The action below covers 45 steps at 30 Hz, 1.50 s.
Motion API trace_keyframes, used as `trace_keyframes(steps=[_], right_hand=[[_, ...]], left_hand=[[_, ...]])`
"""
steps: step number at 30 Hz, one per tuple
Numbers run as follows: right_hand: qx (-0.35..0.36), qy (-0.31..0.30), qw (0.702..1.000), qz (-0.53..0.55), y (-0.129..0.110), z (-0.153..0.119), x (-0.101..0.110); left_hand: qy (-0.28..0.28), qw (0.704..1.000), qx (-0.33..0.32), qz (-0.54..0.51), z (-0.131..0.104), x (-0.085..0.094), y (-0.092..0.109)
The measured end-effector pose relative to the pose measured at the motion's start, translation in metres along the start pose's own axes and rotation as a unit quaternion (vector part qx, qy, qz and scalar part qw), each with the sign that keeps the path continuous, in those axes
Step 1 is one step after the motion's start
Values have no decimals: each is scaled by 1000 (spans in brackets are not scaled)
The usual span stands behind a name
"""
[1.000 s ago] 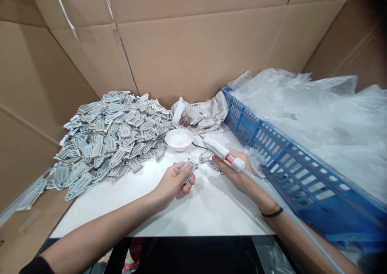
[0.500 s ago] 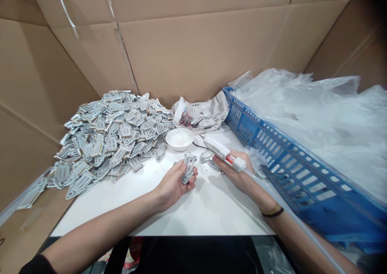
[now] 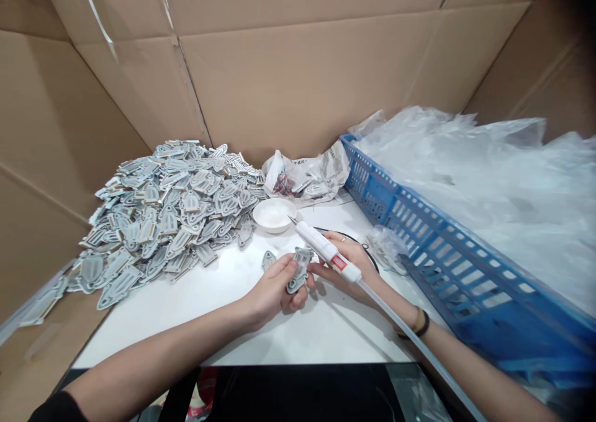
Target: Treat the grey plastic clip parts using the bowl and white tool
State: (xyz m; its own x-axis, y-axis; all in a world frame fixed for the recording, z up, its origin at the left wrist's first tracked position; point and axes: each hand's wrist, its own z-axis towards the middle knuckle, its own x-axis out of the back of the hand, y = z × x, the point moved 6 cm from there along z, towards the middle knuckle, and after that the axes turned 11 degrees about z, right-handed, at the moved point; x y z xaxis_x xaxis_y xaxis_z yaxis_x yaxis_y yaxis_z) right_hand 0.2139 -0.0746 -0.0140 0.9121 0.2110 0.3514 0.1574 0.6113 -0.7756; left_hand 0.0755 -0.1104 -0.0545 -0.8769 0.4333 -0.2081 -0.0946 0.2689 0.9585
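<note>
My left hand (image 3: 274, 288) is closed round a small grey flat part (image 3: 300, 269) with slots and holed ends, pinched between thumb and fingers above the table. Another grey part (image 3: 269, 260) shows just behind that hand. Across my right hand (image 3: 347, 264) lies a white pen-shaped tool (image 3: 326, 248) with a thin metal tip, a red window and a clear tube trailing back along the forearm. My right fingertips are at the edge of the held part, and the grip under the tool is partly hidden. The tool's tip is over the rim of a white bowl (image 3: 269, 216).
A large heap of similar grey parts (image 3: 172, 211) stands at left. Crumpled printed paper (image 3: 326, 174) lies behind the bowl. On the right, a blue crate (image 3: 419, 229) holds clear plastic bags (image 3: 475, 180), and a small clear bag (image 3: 386, 245) lies beside it. Cardboard walls (image 3: 298, 80) surround the table.
My right hand has moved left to the grey part in my left hand. With it, the tool has shifted left, its tip now by the bowl. My left hand has shifted slightly.
</note>
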Motion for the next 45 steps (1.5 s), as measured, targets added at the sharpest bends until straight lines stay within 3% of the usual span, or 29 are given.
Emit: trace_keyframes(steps=[7,11,15,24,32,38,45], right_hand=[[-37,-18,998,43,1,-2,-1],[-106,-20,991,80,2,-4,0],[-112,-11,991,76,0,-4,0],[-124,12,991,54,7,-7,-2],[-122,26,991,53,5,-4,-3],[-149,39,986,57,4,-4,0],[-181,98,973,102,14,-9,6]], left_hand=[[-56,998,-26,28,-3,-6,3],[-84,995,-15,59,-5,-7,0],[-97,991,-1,87,-4,-7,-3],[-94,985,37,137,-5,-6,-5],[-110,987,57,106,-10,-14,-7],[-85,991,44,98,-4,-8,-8],[-45,996,36,63,-2,-5,-4]])
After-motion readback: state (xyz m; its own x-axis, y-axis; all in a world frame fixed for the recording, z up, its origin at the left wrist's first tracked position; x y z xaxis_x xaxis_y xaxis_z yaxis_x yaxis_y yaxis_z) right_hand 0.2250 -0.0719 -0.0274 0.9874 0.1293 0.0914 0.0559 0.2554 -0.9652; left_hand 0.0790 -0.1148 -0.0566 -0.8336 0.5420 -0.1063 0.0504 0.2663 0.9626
